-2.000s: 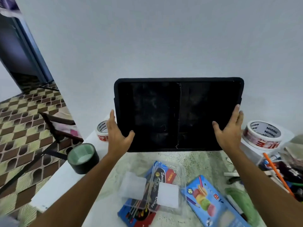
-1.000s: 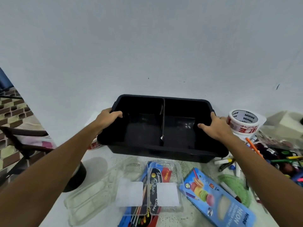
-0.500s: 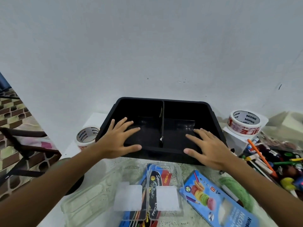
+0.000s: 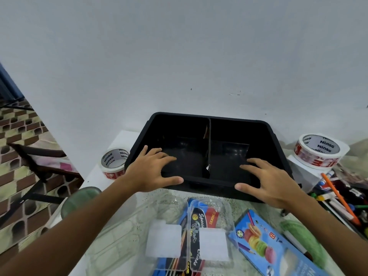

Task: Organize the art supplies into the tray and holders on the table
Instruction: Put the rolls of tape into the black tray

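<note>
A black two-compartment tray stands on the table against the wall, both compartments empty. My left hand lies over its near left rim with fingers spread. Over the near right rim, my right hand lies the same way. Neither hand holds anything. In front of the tray lie a clear plastic case over a dark pencil pack and a blue coloured-pencil box.
Printed tape rolls sit left and right of the tray. A dark green-lined roll is at the table's left edge. Pens and markers pile at the right. A green item lies near the blue box.
The tray went from held up on edge to lying flat on the table. My hands let go of its sides and now lie open over its near rim.
</note>
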Motion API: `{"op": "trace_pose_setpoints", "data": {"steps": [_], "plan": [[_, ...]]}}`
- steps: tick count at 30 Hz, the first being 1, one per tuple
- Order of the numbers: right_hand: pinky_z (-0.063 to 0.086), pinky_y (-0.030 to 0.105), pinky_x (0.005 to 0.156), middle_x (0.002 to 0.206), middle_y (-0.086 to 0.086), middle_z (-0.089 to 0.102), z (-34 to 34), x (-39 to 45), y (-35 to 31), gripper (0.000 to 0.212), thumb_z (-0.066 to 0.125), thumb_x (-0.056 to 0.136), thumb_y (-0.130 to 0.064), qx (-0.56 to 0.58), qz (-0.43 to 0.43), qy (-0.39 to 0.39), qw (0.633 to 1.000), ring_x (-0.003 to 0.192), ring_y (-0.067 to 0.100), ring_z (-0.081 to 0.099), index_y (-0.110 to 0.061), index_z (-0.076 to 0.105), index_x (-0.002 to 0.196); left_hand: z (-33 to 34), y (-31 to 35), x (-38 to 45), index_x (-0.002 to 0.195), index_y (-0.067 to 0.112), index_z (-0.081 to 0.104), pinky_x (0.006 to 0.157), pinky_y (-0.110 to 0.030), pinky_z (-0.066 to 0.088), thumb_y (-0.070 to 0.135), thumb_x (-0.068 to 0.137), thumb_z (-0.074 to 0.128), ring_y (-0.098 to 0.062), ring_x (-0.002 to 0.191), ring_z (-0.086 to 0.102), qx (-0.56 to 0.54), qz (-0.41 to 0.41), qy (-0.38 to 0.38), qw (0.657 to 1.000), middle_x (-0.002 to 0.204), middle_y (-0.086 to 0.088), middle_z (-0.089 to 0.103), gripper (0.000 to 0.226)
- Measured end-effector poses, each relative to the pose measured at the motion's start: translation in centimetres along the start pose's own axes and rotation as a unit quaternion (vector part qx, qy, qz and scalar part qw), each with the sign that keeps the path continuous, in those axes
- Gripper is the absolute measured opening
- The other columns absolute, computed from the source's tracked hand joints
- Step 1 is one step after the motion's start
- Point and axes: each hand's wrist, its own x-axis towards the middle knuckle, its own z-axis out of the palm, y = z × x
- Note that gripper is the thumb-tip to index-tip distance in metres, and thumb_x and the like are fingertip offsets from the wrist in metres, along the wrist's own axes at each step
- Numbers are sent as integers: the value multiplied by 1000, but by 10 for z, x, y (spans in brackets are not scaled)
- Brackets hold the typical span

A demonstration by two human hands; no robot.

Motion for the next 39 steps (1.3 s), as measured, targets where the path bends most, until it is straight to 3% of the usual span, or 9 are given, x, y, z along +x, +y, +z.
{"op": "trace_pose_setpoints", "data": {"steps": [8,13,17,19,22,26,30,33,39], "plan": [[40,33,101,147,-5,41,-1,-3,-1,104,10,68,-91,18,-33,19,999,130,15,44,-27,43,144,-4,3,-4,132,28,56,113,-41,29,95,65,26,-15,127,45,-67,-5,58,996,127,4,61,100],[47,33,93,138,-1,51,-3,-9,-6,107,2,72,-89,1,-47,42,998,119,18,54,-21,48,140,-7,11,-11,123,23,63,116,-43,21,94,66,27,-14,119,50,-66,-1,86,994,119,4,65,98],[49,34,89,135,1,55,-3,-17,-11,110,-5,72,-89,-9,-52,63,997,111,22,60,-20,49,139,-8,20,-23,127,22,60,117,-50,19,92,67,30,-17,126,44,-76,-44,89,992,128,1,59,98],[47,32,91,137,0,53,-6,-21,-15,97,6,79,-85,9,-57,63,996,113,20,59,-22,46,141,-7,28,-34,133,20,55,116,-51,20,85,70,35,-20,130,39,-85,-75,101,988,135,-3,52,92],[48,34,95,140,0,51,-10,-20,-17,69,42,87,-65,87,-54,27,994,117,17,55,-25,41,144,-8,35,-54,139,18,49,113,-54,26,69,74,45,-25,134,36,-83,-89,121,985,140,-8,47,82],[48,38,96,138,1,51,-21,-11,-35,62,64,88,-43,136,-92,33,986,117,18,53,-24,43,143,-19,10,-104,132,11,56,103,-43,39,56,76,55,-30,118,50,-87,-93,158,979,124,-11,58,72],[47,38,98,135,0,52,-37,11,-88,54,66,89,-33,163,-169,71,969,117,19,55,-20,49,138,-33,-31,-160,132,16,55,102,-35,35,52,74,71,-28,125,44,-99,-185,93,973,129,-9,56,70],[44,36,101,136,-1,50,-44,39,-148,52,64,89,-32,160,-240,72,955,119,18,53,-20,50,138,-33,-54,-188,136,23,50,101,-39,38,72,63,55,-24,126,41,-116,-248,46,961,133,-3,54,88],[41,34,100,141,2,43,-35,106,-260,60,61,89,-34,72,-323,17,944,127,21,45,-23,39,144,-27,-76,-183,148,33,29,111,-49,31,70,65,70,-25,140,22,-147,-251,-42,956,152,-2,32,100]]}}
